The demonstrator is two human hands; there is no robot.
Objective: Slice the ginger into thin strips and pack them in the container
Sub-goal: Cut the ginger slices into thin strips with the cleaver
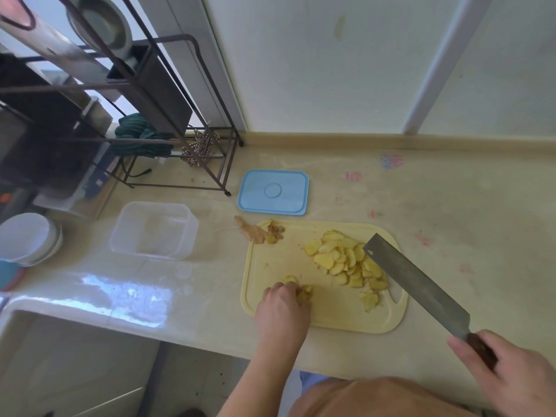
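A pale yellow cutting board lies on the counter with a heap of yellow ginger slices on its right half. My left hand curls over a few ginger slices near the board's front left. My right hand grips the dark handle of a cleaver, whose blade hangs tilted above the board's right edge. A clear plastic container stands to the left of the board. Its blue lid lies behind the board.
Ginger peel and scraps lie at the board's back left corner. A dark metal rack stands at the back left with a green cloth. White bowls sit far left. A sink opens at the front left.
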